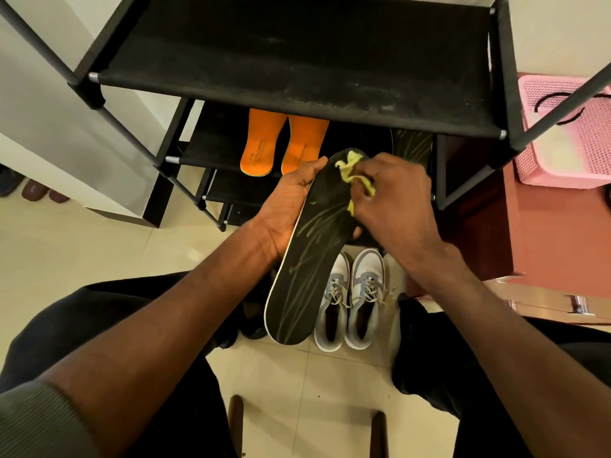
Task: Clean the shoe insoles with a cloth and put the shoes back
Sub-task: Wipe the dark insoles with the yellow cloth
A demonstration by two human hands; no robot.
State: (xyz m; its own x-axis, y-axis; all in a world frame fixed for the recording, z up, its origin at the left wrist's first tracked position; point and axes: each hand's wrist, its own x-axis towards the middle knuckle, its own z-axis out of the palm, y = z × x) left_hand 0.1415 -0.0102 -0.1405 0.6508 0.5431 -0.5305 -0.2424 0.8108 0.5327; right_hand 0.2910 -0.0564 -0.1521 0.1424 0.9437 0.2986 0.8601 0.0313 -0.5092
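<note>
My left hand (287, 206) holds a long black insole (297, 279) with yellow-green streaks from underneath, thumb curled over its left edge near the toe end. My right hand (393, 200) pinches a crumpled yellow cloth (350, 173) and presses it on the toe end of that insole. On the floor under the insole stands a pair of grey and white sneakers (350, 299). Two orange insoles (281, 143) lie on a lower shelf of the black shoe rack (297, 67). Another black streaked insole (413, 147) shows partly behind my right hand.
A pink perforated basket (568, 133) sits on a reddish cabinet at the right. Dark shoes (29, 190) stand on the floor at the far left. My knees in black trousers frame the pale tiled floor, and two wooden stool legs (236, 424) show below.
</note>
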